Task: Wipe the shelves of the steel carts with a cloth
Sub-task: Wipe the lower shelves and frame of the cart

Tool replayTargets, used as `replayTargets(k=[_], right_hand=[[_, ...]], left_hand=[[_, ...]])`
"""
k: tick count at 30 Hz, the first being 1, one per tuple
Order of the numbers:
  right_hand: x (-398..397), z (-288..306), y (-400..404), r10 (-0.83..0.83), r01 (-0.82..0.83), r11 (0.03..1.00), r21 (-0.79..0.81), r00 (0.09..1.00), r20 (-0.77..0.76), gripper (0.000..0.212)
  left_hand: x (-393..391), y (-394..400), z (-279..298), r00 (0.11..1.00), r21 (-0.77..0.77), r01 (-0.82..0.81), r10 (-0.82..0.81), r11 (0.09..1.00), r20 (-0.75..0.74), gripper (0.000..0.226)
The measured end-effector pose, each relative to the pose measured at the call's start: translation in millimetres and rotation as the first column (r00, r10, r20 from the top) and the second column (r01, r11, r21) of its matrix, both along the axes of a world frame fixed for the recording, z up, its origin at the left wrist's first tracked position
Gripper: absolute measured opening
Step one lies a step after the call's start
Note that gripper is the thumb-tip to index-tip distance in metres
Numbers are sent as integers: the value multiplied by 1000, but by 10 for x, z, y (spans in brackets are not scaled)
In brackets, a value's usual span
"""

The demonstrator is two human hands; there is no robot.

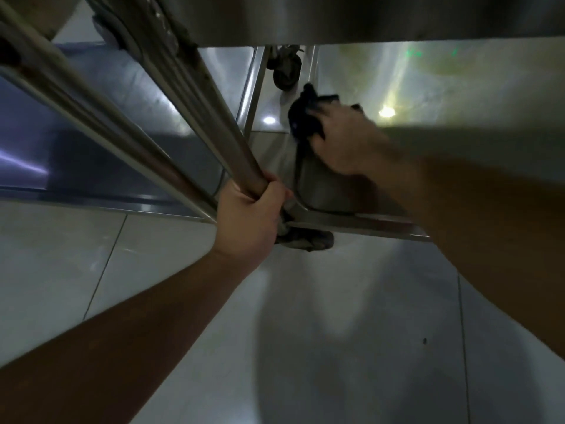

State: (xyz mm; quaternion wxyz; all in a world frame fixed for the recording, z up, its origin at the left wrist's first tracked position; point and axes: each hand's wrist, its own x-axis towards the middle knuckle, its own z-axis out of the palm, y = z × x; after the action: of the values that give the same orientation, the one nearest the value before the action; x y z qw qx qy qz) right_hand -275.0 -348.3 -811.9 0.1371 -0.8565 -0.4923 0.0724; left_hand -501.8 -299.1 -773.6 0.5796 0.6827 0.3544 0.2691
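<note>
My right hand [342, 139] presses a dark cloth [304, 117] onto the bottom shelf [443, 96] of a steel cart, near the shelf's left edge. The hand is blurred. My left hand [249, 215] is closed around the cart's upright steel post [214, 117] just above the shelf's front left corner. The shelf above [305, 16] fills the top of the view and hides the far part of the bottom shelf.
A second steel cart's low shelf [91, 142] lies to the left, close beside the post. A caster wheel [305, 238] sits under the front corner and another caster [286, 71] shows further back. Pale floor tiles [275, 347] spread in front.
</note>
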Motion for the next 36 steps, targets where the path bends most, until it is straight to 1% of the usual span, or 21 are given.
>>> replayTargets(k=[2, 4, 6, 8, 10, 11, 12, 13, 15, 17, 19, 22, 24, 26, 28, 30, 32, 34, 36], right_hand=[[257, 47, 301, -86, 85, 994, -62, 996, -6, 56], [384, 54, 498, -139, 133, 982, -134, 990, -36, 55], [343, 27, 499, -126, 122, 989, -78, 991, -52, 55], [75, -28, 302, -10, 10, 1000, 7, 1000, -22, 55], [-338, -107, -22, 202, -202, 979, 18, 979, 15, 58], [-515, -163, -192, 309, -309, 951, 22, 951, 2, 57], [-603, -205, -326, 375, -374, 927, 30, 927, -30, 55], [-586, -218, -388, 407, -406, 914, 30, 912, -54, 53], [-370, -184, -293, 377, -377, 926, 17, 926, -26, 54], [-80, -88, 6, 214, -214, 977, 11, 977, -20, 54], [213, -2, 368, 70, -70, 998, 11, 997, -44, 56], [448, -7, 797, -106, 98, 991, -92, 991, -87, 63], [420, -39, 962, -193, 177, 974, -142, 975, -107, 62], [258, -44, 952, -192, 181, 977, -112, 977, -91, 57], [40, -43, 775, -126, 123, 991, -60, 990, -58, 56], [-208, -74, 507, -54, 52, 998, -47, 998, -35, 59], [-511, -133, 243, -9, 5, 998, -56, 998, -65, 62], [-774, -190, 12, 38, -43, 998, -35, 991, -128, 60], [-954, -224, -182, 84, -87, 996, -14, 986, -147, 57]], left_hand=[[1, 25, -13, 1000, 1, 24, -24, 1000, -4, 18], [-1, 49, -30, 999, -7, 47, -47, 999, -5, 16], [-3, 66, -28, 998, -41, 61, -61, 997, 6, 18], [-23, 67, -38, 998, -56, 67, -66, 996, 18, 19], [-45, 77, -69, 998, -83, 52, -49, 995, 38, 18], [-51, 87, -90, 998, -100, 50, -46, 994, 46, 16], [-46, 94, -106, 997, -106, 56, -51, 993, 50, 17], [-33, 87, -117, 997, -103, 64, -58, 993, 56, 17], [-9, 75, -121, 995, -91, 59, -52, 994, 81, 16], [19, 59, -125, 993, -89, 65, -55, 994, 103, 17], [9, 69, -137, 993, -60, 91, -86, 994, 80, 20], [-26, 99, -150, 991, -36, 132, -131, 991, 40, 20], [-35, 123, -134, 990, -37, 139, -139, 990, 14, 21], [-41, 150, -119, 992, -19, 129, -129, 991, 0, 21], [-50, 180, -106, 995, -14, 101, -101, 995, 14, 20], [-44, 172, -114, 996, -26, 83, -82, 996, 41, 19], [-31, 142, -110, 996, -32, 74, -71, 997, 61, 19], [-9, 131, -112, 992, -43, 84, -80, 996, 95, 19], [-9, 151, -128, 990, -51, 101, -95, 994, 106, 28]])
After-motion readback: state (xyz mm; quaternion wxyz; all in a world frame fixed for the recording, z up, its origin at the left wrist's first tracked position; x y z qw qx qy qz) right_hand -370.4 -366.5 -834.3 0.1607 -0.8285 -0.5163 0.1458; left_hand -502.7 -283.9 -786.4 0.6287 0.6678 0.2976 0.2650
